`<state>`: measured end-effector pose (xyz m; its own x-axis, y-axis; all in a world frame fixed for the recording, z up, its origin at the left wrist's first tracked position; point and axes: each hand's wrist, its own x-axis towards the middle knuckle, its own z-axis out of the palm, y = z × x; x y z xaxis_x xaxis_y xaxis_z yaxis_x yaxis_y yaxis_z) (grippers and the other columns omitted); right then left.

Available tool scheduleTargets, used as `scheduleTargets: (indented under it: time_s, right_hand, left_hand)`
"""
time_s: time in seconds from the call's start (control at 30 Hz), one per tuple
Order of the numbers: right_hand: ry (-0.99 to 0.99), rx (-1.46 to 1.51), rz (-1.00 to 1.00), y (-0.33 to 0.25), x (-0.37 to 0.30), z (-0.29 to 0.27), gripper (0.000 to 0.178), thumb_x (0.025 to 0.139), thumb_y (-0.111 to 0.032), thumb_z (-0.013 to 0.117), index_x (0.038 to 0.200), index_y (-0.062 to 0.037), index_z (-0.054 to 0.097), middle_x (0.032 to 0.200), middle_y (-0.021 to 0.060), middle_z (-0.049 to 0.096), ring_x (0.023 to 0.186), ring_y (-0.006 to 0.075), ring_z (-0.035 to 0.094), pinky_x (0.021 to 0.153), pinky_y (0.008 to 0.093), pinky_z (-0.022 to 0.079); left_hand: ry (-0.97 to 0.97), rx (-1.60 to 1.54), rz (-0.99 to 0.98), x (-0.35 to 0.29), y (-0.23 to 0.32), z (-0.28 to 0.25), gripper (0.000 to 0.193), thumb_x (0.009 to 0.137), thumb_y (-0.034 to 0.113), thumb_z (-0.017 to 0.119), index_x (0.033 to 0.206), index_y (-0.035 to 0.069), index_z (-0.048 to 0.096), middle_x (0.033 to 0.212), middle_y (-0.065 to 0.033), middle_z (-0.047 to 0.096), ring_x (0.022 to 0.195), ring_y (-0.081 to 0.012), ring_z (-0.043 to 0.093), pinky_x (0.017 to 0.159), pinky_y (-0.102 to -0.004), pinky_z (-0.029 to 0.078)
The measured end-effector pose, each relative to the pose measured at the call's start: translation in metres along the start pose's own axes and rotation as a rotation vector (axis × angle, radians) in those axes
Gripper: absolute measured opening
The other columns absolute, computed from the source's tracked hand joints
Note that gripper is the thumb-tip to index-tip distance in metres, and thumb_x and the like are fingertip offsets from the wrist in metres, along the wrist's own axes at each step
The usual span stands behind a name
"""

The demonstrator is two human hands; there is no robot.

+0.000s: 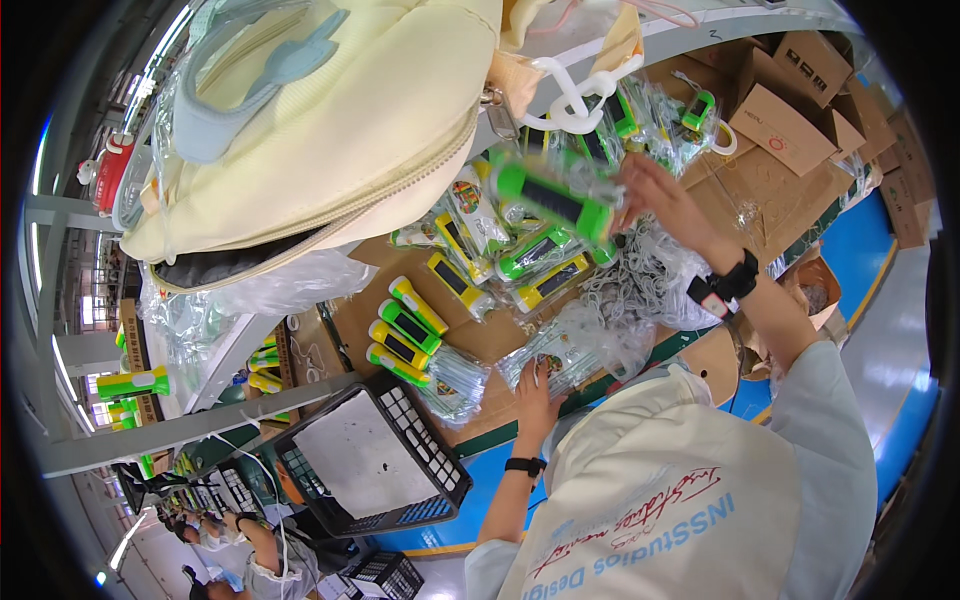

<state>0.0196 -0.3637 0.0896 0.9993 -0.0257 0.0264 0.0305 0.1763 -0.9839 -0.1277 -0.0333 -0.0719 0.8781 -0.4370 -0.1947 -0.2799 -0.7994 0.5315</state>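
Observation:
My right hand (662, 198), with a black watch on its wrist, is raised over the cardboard-covered bench (500, 335) and grips a green torch in a clear plastic bag (553, 200), which looks blurred. My left hand (537, 385), wearing a black wristband, rests with fingers spread on a pile of clear bags holding printed leaflets (575, 350) at the near edge of the bench. Several bagged green and yellow torches (535, 255) lie between the two hands. A row of unbagged yellow-and-green torches (405, 335) lies to the left of my left hand.
A cream backpack in clear wrap (330, 130) hangs large at the top left. A black plastic crate (375, 462) with a grey sheet sits lower left. Brown cardboard boxes (785, 125) stand at the upper right. Other workers (255, 555) sit far down the line.

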Motion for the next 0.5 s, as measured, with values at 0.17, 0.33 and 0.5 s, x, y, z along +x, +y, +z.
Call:
scheduleTargets:
  time_s: [0.17,0.33,0.5]
  right_hand:
    - [0.147,-0.138,-0.046,0.020,0.058,-0.042,0.030,0.096,-0.021,0.046,0.118,-0.0020,0.040,0.109,0.0120,0.053,0.097,0.0216,0.061,0.069,0.0305,0.053]
    - [0.222,-0.741,-0.233,0.093,0.029,-0.016,0.040,0.085,-0.008,0.056,0.122,-0.0050,0.042,0.108,0.0133,0.055,0.095,0.0256,0.058,0.080,0.0357,0.047]
    - [-0.652,-0.877,-0.014,0.120,-0.076,0.063,0.031,0.081,-0.010,0.055,0.111,-0.0094,0.052,0.106,0.0130,0.057,0.098,0.0309,0.057,0.080,0.0395,0.048]
  left_hand:
    - [-0.106,0.160,0.081,0.010,-0.013,0.023,0.085,0.063,0.018,0.078,0.135,0.007,0.034,0.141,-0.0156,0.031,0.127,-0.0337,0.033,0.101,-0.0451,0.032]
    - [-0.127,0.087,0.038,0.010,-0.033,0.028,0.079,0.063,0.019,0.078,0.131,0.006,0.039,0.138,-0.0154,0.034,0.126,-0.0334,0.035,0.100,-0.0447,0.034]
    - [-0.118,0.162,0.140,0.017,-0.020,0.027,0.069,0.067,0.012,0.072,0.127,0.001,0.041,0.133,-0.0161,0.038,0.123,-0.0369,0.037,0.101,-0.0451,0.035]
